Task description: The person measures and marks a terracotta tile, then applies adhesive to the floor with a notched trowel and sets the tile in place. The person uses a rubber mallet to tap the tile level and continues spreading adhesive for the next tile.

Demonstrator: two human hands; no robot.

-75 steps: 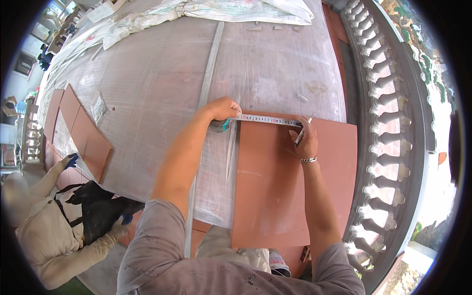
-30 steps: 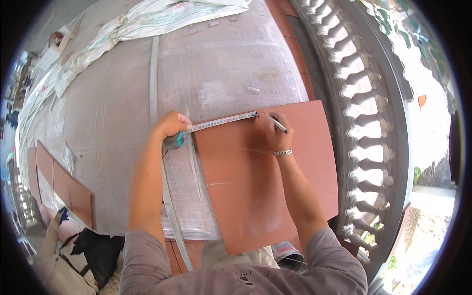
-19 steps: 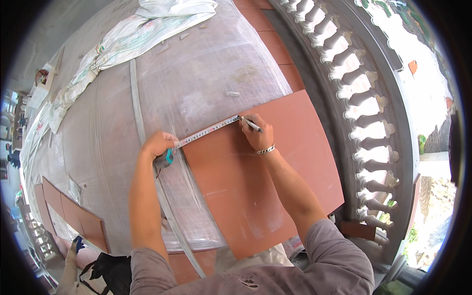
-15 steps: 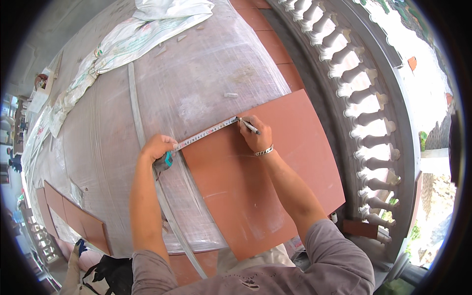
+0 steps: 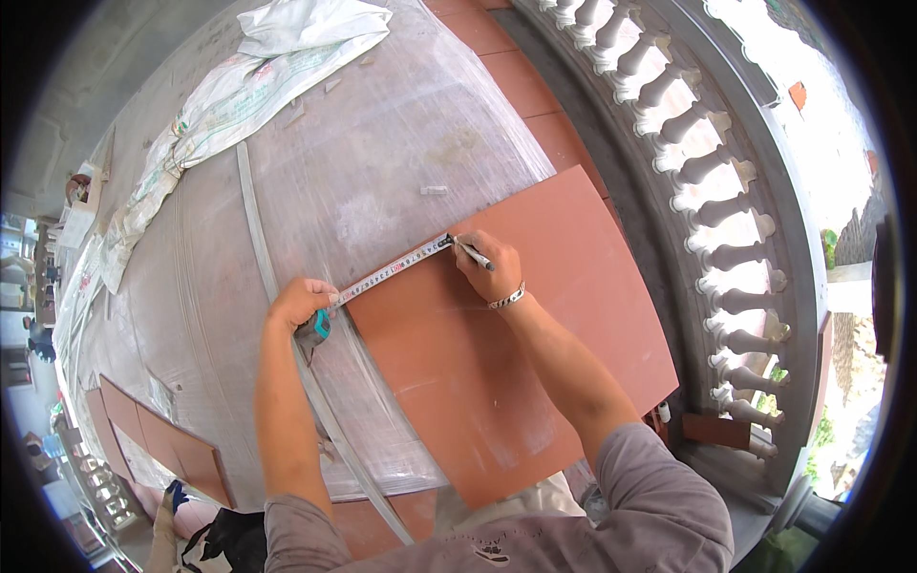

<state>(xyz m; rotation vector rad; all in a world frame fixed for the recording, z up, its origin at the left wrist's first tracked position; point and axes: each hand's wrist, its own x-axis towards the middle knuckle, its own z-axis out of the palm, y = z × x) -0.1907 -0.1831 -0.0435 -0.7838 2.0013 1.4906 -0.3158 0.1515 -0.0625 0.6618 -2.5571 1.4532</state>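
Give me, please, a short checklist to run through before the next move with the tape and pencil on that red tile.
1. Tape measure lies flat along the tile's top edge: ok.
2. Left hand pins the tape's case end at the tile's left corner: ok.
3. Pencil tip sits at the tape, gripped in the right hand: ok.
4. Red tile rests flat on the plastic sheeting: ok.
5. Which tape graduation the tip meets: cannot tell.
6. Tape hook caught on an edge: cannot tell.
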